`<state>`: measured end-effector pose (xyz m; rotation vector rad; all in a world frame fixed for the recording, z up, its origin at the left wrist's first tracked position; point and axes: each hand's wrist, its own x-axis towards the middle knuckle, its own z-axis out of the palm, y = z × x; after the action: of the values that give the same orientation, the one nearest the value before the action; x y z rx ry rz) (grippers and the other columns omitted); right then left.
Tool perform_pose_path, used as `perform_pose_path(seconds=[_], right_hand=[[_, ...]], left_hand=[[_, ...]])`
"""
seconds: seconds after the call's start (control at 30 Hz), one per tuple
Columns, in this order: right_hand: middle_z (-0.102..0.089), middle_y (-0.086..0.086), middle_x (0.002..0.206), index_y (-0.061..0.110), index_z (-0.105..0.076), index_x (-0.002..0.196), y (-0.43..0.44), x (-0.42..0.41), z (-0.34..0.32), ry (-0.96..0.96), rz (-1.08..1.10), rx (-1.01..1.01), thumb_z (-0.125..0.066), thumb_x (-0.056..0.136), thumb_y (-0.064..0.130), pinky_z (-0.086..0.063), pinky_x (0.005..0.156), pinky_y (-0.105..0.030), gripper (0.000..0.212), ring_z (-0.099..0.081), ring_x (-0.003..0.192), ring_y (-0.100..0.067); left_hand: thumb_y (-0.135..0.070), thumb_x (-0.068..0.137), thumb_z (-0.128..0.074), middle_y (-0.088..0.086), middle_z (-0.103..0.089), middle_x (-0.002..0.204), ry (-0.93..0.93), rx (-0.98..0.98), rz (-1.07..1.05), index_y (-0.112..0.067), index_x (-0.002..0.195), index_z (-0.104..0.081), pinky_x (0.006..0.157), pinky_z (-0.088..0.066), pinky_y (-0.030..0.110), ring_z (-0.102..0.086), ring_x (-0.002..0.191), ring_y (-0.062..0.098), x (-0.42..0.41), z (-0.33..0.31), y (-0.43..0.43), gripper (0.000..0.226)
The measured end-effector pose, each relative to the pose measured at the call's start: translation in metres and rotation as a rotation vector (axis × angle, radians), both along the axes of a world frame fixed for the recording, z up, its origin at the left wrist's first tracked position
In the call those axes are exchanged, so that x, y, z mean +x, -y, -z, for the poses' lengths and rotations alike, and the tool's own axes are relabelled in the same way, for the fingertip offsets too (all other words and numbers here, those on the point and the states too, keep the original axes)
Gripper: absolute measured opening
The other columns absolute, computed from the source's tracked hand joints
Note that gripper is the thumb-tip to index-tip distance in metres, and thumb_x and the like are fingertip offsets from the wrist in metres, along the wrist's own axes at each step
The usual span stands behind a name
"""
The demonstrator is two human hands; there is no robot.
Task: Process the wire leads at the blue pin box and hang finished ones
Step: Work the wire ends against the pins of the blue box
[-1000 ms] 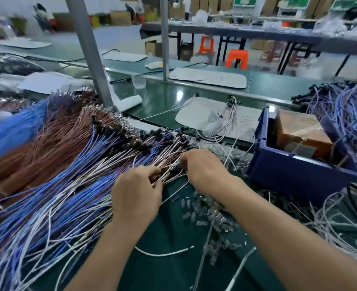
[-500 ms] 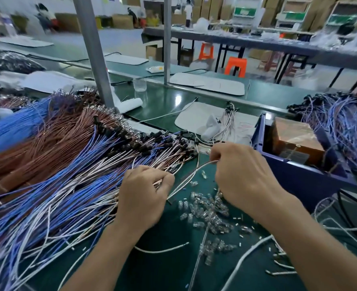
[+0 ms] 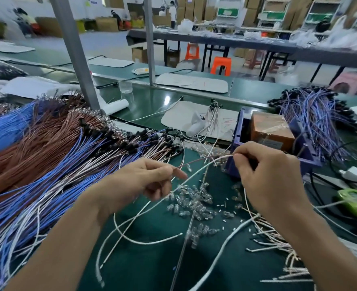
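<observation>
Both hands (image 3: 144,181) lifted, wire leads (image 3: 205,159) perhaps pinched between.

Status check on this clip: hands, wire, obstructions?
Left hand and right hand pinch wire leads. Blue box just beyond. Loose clear parts scattered below.

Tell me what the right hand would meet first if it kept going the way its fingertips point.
Probably the near wall of the blue box: the right hand, pinching wire leads, points up-left toward it. Depth is unclear from one view.
</observation>
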<state>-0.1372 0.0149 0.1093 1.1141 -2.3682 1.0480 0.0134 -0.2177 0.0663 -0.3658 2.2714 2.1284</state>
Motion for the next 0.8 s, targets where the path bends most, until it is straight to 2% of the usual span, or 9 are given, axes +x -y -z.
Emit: perform_pose_path(seconds=[0.1, 0.2, 0.27, 0.33, 0.4, 0.5, 0.63, 0.73, 0.8], right_hand=[[-0.063, 0.024, 0.066, 0.023, -0.077, 0.089, -0.011, 0.0, -0.001, 0.021, 0.039, -0.08, -0.072, 0.093, 0.018, -0.047, 0.061, -0.011, 0.009, -0.063, 0.079, 0.007], [-0.063, 0.026, 0.065, 0.024, -0.077, 0.085, -0.018, 0.003, 0.0, 0.052, 0.058, -0.141, -0.073, 0.091, 0.016, -0.045, 0.061, -0.007, 0.011, -0.063, 0.075, 0.007], [-0.066, 0.02, 0.059, 0.026, -0.076, 0.081, -0.026, 0.004, 0.002, 0.108, 0.068, -0.175, -0.073, 0.09, 0.016, -0.048, 0.062, -0.013, 0.014, -0.064, 0.068, 0.004], [-0.069, 0.021, 0.067, 0.028, -0.074, 0.078, -0.036, 0.004, 0.005, 0.145, 0.07, -0.187, -0.072, 0.09, 0.017, -0.049, 0.058, -0.019, 0.016, -0.064, 0.062, -0.003], [-0.068, 0.024, 0.069, 0.032, -0.072, 0.076, -0.048, 0.004, 0.007, 0.156, 0.078, -0.183, -0.072, 0.09, 0.018, -0.048, 0.053, -0.019, 0.019, -0.064, 0.059, -0.006], [-0.068, 0.024, 0.067, 0.036, -0.071, 0.075, -0.066, 0.003, 0.013, 0.172, 0.104, -0.149, -0.073, 0.088, 0.016, -0.046, 0.049, -0.017, 0.024, -0.064, 0.059, -0.006], [-0.068, 0.024, 0.066, 0.036, -0.072, 0.075, -0.083, 0.004, 0.023, 0.205, 0.128, -0.061, -0.076, 0.085, 0.011, -0.043, 0.045, -0.012, 0.028, -0.064, 0.057, -0.006], [-0.067, 0.018, 0.063, 0.033, -0.073, 0.077, -0.093, 0.002, 0.025, 0.16, 0.18, 0.035, -0.078, 0.083, 0.009, -0.046, 0.057, -0.015, 0.025, -0.064, 0.059, -0.011], [-0.07, 0.011, 0.078, 0.028, -0.079, 0.093, -0.094, 0.0, 0.027, 0.069, 0.243, 0.166, -0.082, 0.08, 0.007, -0.047, 0.074, -0.028, 0.025, -0.063, 0.078, -0.019]], left_hand=[[-0.039, 0.097, -0.068, -0.006, -0.078, 0.111, 0.041, -0.179, -0.005, -0.03, 0.117, -0.078, 0.08, -0.057, 0.019, -0.072, 0.096, 0.01, 0.003, -0.002, -0.005, 0.024], [-0.027, 0.092, -0.075, -0.006, -0.074, 0.123, 0.028, -0.097, -0.081, -0.037, 0.135, -0.065, 0.094, -0.058, 0.026, -0.07, 0.112, 0.01, -0.005, 0.0, -0.029, 0.046], [-0.017, 0.091, -0.078, -0.003, -0.075, 0.111, 0.011, -0.187, -0.135, -0.035, 0.138, -0.059, 0.088, -0.06, 0.026, -0.073, 0.101, 0.009, -0.011, 0.003, -0.04, 0.054], [-0.011, 0.093, -0.076, -0.002, -0.077, 0.089, 0.01, -0.256, -0.117, -0.027, 0.125, -0.069, 0.077, -0.057, 0.022, -0.072, 0.08, 0.007, -0.014, 0.005, -0.044, 0.037], [-0.016, 0.091, -0.078, 0.001, -0.074, 0.074, -0.007, -0.18, -0.095, -0.021, 0.111, -0.078, 0.065, -0.052, 0.019, -0.066, 0.068, 0.01, -0.014, 0.004, -0.042, 0.02], [-0.02, 0.086, -0.079, 0.005, -0.07, 0.071, -0.078, -0.086, -0.129, -0.025, 0.105, -0.082, 0.058, -0.047, 0.019, -0.06, 0.065, 0.013, -0.016, 0.001, -0.039, 0.02], [-0.006, 0.094, -0.071, 0.007, -0.075, 0.072, -0.137, -0.093, -0.239, -0.027, 0.092, -0.085, 0.057, -0.048, 0.016, -0.059, 0.063, 0.01, -0.028, -0.001, -0.051, 0.025], [-0.004, 0.092, -0.072, 0.006, -0.078, 0.074, -0.152, -0.185, -0.297, -0.029, 0.086, -0.084, 0.06, -0.05, 0.026, -0.06, 0.062, 0.014, -0.039, -0.002, -0.067, 0.029], [-0.005, 0.09, -0.074, 0.004, -0.078, 0.076, -0.185, -0.242, -0.284, -0.03, 0.087, -0.084, 0.061, -0.053, 0.037, -0.065, 0.065, 0.024, -0.047, -0.001, -0.079, 0.027]])
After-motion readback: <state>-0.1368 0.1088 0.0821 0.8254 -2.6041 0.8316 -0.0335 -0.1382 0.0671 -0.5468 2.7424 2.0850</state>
